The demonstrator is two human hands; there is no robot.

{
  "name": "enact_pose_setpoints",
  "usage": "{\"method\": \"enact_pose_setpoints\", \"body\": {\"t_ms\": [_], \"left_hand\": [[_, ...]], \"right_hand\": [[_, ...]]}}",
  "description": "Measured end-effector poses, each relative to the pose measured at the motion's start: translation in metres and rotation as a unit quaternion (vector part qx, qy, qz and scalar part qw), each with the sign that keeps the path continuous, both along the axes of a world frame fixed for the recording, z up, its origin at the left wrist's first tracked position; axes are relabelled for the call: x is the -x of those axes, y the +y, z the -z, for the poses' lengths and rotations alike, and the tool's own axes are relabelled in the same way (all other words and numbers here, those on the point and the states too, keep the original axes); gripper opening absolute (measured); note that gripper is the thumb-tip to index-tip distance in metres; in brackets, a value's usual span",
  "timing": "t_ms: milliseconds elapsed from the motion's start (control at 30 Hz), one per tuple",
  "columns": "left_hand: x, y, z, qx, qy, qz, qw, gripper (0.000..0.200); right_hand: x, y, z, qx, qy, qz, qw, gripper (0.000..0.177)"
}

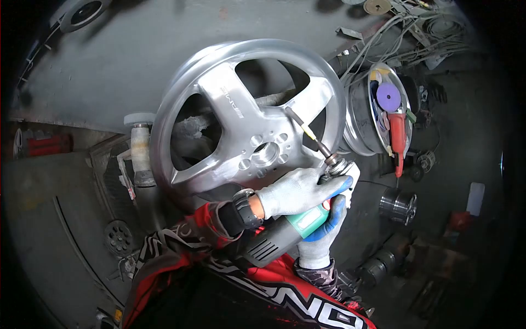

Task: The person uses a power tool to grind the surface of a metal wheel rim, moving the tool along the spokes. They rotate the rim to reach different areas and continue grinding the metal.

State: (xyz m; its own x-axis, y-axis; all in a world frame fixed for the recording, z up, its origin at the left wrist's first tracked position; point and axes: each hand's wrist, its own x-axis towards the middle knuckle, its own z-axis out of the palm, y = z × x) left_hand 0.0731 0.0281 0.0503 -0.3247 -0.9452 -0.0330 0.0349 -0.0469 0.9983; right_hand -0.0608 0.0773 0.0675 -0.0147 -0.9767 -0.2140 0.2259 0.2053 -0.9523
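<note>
A silver alloy wheel point(227, 137) with five spokes faces me, its lettered spoke at the upper left. My left hand point(298, 192), in a grey glove with a watch at the wrist, is closed over the front end of a die grinder point(308, 220) with a green and black body. From below, my right hand point(326, 236), in a grey glove with blue on the fingers, wraps round the green part. The grinder's long shaft point(308, 131) points up and left, and its dark tip point(293, 114) is right at the upper right spoke.
Right of the wheel stands another rim point(359, 118), with a red polisher point(398, 137) and a purple disc point(388, 97) on it. Cables point(383, 46) lie tangled at the upper right. A wrapped post point(141, 153) stands left of the wheel. A metal drum point(395, 205) is at the right.
</note>
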Motion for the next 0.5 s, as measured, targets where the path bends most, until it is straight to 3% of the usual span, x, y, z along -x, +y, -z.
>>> {"method": "enact_pose_setpoints", "body": {"t_ms": [33, 100, 133, 167, 233, 267, 300, 367, 433, 467, 500], "left_hand": [[0.001, 0.002, 0.003, 0.008, 0.014, -0.024, 1.000, 0.046], [-0.006, 0.013, 0.003, 0.140, -0.009, -0.063, 0.988, 0.044], [-0.011, 0.016, -0.007, 0.040, 0.023, -0.062, 0.997, 0.038], [-0.012, 0.028, 0.015, 0.340, -0.160, -0.165, 0.912, 0.031], [-0.056, 0.037, -0.031, 0.280, -0.155, -0.304, 0.897, 0.032], [-0.079, 0.043, -0.021, 0.327, -0.179, -0.384, 0.845, 0.034], [-0.103, 0.051, -0.019, 0.304, -0.183, -0.460, 0.814, 0.039], [-0.157, 0.054, -0.032, 0.325, -0.443, -0.573, 0.608, 0.042], [-0.188, 0.063, -0.018, 0.224, -0.456, -0.522, 0.686, 0.039], [-0.195, 0.065, -0.010, 0.227, -0.457, -0.525, 0.681, 0.039], [-0.199, 0.067, 0.001, 0.142, -0.454, -0.489, 0.731, 0.034]], "right_hand": [[0.002, 0.002, 0.003, 0.009, 0.017, -0.024, 1.000, 0.043], [0.021, 0.000, 0.018, -0.018, -0.058, -0.038, 0.997, 0.056], [0.018, -0.002, 0.002, -0.036, -0.145, -0.048, 0.988, 0.058], [0.029, -0.004, 0.004, -0.027, -0.127, -0.028, 0.991, 0.061], [0.041, -0.019, -0.002, -0.012, -0.257, -0.057, 0.965, 0.068], [0.046, -0.023, -0.009, -0.002, -0.259, -0.044, 0.965, 0.070], [0.054, -0.026, -0.015, 0.009, -0.260, -0.032, 0.965, 0.071], [0.075, -0.030, -0.012, 0.036, -0.262, -0.020, 0.964, 0.070], [0.090, -0.030, -0.008, 0.043, -0.271, -0.017, 0.961, 0.069], [0.094, -0.030, -0.006, 0.046, -0.275, -0.021, 0.960, 0.069], [0.100, -0.028, -0.003, 0.047, -0.274, -0.017, 0.960, 0.068]]}}
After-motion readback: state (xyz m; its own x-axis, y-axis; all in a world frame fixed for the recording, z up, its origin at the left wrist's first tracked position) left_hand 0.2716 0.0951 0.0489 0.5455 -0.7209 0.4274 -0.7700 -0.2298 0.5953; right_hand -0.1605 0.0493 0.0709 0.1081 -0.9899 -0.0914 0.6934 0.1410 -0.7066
